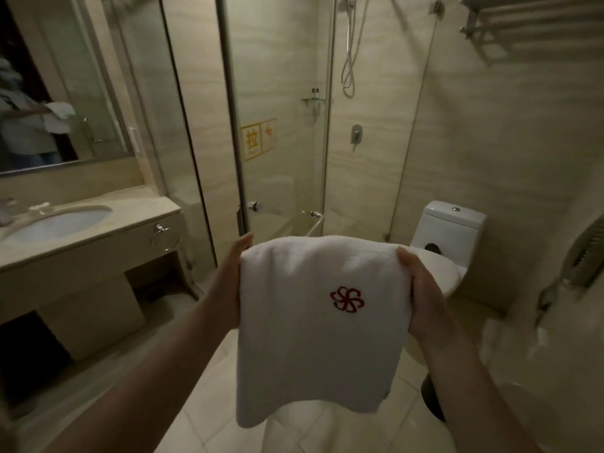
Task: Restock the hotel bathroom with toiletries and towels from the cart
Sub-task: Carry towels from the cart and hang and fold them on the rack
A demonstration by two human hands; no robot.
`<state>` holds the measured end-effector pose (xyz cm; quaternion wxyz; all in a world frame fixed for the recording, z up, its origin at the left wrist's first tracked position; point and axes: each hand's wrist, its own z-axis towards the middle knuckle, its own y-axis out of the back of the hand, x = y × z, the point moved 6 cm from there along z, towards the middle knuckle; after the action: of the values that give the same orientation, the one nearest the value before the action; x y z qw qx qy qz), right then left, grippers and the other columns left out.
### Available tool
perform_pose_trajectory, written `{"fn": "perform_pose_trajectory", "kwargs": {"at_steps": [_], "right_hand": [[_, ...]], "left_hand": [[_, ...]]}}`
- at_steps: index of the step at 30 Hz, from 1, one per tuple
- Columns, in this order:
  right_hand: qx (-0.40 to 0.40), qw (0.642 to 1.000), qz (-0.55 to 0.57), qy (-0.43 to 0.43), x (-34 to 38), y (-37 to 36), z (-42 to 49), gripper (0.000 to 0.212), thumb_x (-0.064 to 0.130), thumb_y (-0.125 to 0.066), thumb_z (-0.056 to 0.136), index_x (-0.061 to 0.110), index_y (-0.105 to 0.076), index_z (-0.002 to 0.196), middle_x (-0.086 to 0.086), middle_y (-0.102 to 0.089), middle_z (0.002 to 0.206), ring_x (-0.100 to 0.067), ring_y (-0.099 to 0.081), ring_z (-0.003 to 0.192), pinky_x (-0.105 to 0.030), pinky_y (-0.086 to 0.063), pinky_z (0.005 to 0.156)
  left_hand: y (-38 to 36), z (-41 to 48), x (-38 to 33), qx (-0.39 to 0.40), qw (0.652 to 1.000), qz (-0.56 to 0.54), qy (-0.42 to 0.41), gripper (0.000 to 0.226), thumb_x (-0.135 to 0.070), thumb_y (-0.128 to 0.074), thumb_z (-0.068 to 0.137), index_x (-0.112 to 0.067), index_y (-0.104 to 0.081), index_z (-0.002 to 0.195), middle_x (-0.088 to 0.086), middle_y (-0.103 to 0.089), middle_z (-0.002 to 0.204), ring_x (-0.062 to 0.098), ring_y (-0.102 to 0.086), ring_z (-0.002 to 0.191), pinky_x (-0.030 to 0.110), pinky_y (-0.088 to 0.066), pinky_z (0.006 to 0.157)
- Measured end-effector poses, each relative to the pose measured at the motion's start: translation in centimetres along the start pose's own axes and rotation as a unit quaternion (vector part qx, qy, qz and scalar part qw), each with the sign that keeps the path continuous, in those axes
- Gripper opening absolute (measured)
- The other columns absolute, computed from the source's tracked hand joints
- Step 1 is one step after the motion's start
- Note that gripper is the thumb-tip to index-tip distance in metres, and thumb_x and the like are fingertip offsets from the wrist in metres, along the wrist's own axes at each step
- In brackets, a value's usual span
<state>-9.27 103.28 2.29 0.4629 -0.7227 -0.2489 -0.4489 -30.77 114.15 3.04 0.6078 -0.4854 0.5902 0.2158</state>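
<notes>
A folded white towel with a red flower emblem hangs in front of me at chest height. My left hand holds its upper left edge, with the fingers behind the cloth. My right hand grips the upper right edge, thumb on the front. The towel's lower part drapes down over the floor tiles and hides part of the toilet seat. A metal towel rack is fixed high on the right wall, with nothing on its bars that I can see.
A white toilet stands behind the towel to the right. The glass shower enclosure with a small shelf of bottles is straight ahead. A vanity with sink and a towel ring is on the left.
</notes>
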Motion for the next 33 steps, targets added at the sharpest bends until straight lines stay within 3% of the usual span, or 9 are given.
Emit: {"fn": "perform_pose_trajectory", "kwargs": {"at_steps": [3, 8, 12, 17, 22, 25, 29, 31, 33], "right_hand": [[-0.033, 0.999, 0.008, 0.020, 1.6, 2.2, 4.7, 0.030, 0.040, -0.048, 0.092, 0.016, -0.065, 0.089, -0.004, -0.072, 0.067, -0.019, -0.068, 0.064, -0.033, -0.048, 0.063], [-0.072, 0.997, 0.031, 0.026, 3.1, 4.5, 10.5, 0.028, 0.042, -0.054, 0.088, 0.018, -0.067, 0.089, -0.005, -0.072, 0.071, -0.025, -0.063, 0.080, -0.036, -0.051, 0.070], [-0.087, 0.995, 0.042, 0.025, 4.2, 6.3, 14.6, 0.029, 0.041, -0.055, 0.086, 0.015, -0.068, 0.083, -0.007, -0.072, 0.073, -0.024, -0.064, 0.075, -0.037, -0.050, 0.074], [-0.129, 0.988, 0.075, 0.028, 5.3, 10.4, 21.2, 0.051, 0.040, -0.068, 0.075, 0.013, -0.061, 0.117, -0.015, -0.065, 0.115, -0.033, -0.061, 0.107, -0.050, -0.045, 0.096], [-0.202, 0.978, 0.041, 0.045, 9.1, 13.2, 29.3, 0.084, 0.052, -0.082, 0.047, 0.016, -0.060, 0.120, -0.012, -0.069, 0.111, -0.030, -0.065, 0.102, -0.040, -0.053, 0.076], [-0.200, 0.978, 0.015, 0.061, 12.1, 14.0, 33.7, 0.050, 0.047, -0.067, 0.076, 0.017, -0.063, 0.116, -0.012, -0.069, 0.108, -0.027, -0.065, 0.098, -0.035, -0.051, 0.070], [-0.201, 0.977, -0.009, 0.067, 15.8, 15.5, 38.9, 0.044, 0.046, -0.058, 0.083, 0.014, -0.065, 0.112, -0.011, -0.070, 0.099, -0.026, -0.065, 0.090, -0.034, -0.050, 0.071], [-0.217, 0.974, -0.009, 0.067, 17.3, 16.7, 41.1, 0.038, 0.044, -0.058, 0.083, 0.013, -0.067, 0.104, -0.011, -0.071, 0.093, -0.025, -0.065, 0.086, -0.034, -0.049, 0.070], [-0.219, 0.973, -0.008, 0.073, 18.7, 17.9, 43.3, 0.034, 0.041, -0.060, 0.083, 0.013, -0.067, 0.101, -0.012, -0.071, 0.094, -0.027, -0.065, 0.089, -0.035, -0.050, 0.073]], "left_hand": [[-2.3, 5.3, -1.0, 0.003, 1.000, 0.023, 0.003, 0.053, -0.050, -0.038, 0.090, -0.014, -0.074, 0.078, 0.008, -0.072, 0.073, 0.020, -0.069, 0.063, 0.031, -0.054, 0.062], [-5.3, 13.0, -1.5, 0.036, 0.999, 0.021, 0.013, 0.052, -0.051, -0.040, 0.089, -0.016, -0.076, 0.073, 0.007, -0.071, 0.071, 0.018, -0.068, 0.061, 0.032, -0.048, 0.069], [-7.3, 19.5, -1.7, 0.055, 0.997, 0.036, 0.027, 0.052, -0.051, -0.041, 0.087, -0.016, -0.076, 0.072, 0.006, -0.071, 0.069, 0.018, -0.067, 0.061, 0.030, -0.046, 0.066], [-10.3, 29.0, -2.1, 0.119, 0.992, 0.022, 0.043, 0.057, -0.046, -0.035, 0.088, -0.013, -0.076, 0.066, 0.007, -0.069, 0.063, 0.018, -0.066, 0.057, 0.021, -0.052, 0.054], [-14.0, 39.1, -2.8, 0.160, 0.986, 0.010, 0.048, 0.055, -0.047, -0.037, 0.089, -0.013, -0.074, 0.066, 0.006, -0.067, 0.063, 0.017, -0.065, 0.055, 0.019, -0.050, 0.052], [-16.2, 44.8, -3.2, 0.181, 0.981, 0.022, 0.061, 0.052, -0.046, -0.040, 0.089, -0.015, -0.075, 0.064, 0.005, -0.067, 0.063, 0.016, -0.064, 0.056, 0.028, -0.046, 0.060], [-19.5, 51.8, -4.3, 0.193, 0.974, 0.087, 0.080, 0.035, -0.044, -0.059, 0.081, -0.013, -0.069, 0.094, 0.005, -0.068, 0.071, 0.015, -0.064, 0.061, 0.025, -0.049, 0.057], [-21.4, 55.3, -4.4, 0.208, 0.969, 0.107, 0.085, 0.057, -0.044, -0.066, 0.068, -0.015, -0.060, 0.117, 0.009, -0.068, 0.097, 0.021, -0.065, 0.085, 0.030, -0.053, 0.067], [-23.8, 58.2, -4.6, 0.230, 0.963, 0.115, 0.080, 0.060, -0.041, -0.067, 0.066, -0.014, -0.060, 0.119, 0.011, -0.068, 0.103, 0.023, -0.065, 0.091, 0.033, -0.054, 0.070]]}}
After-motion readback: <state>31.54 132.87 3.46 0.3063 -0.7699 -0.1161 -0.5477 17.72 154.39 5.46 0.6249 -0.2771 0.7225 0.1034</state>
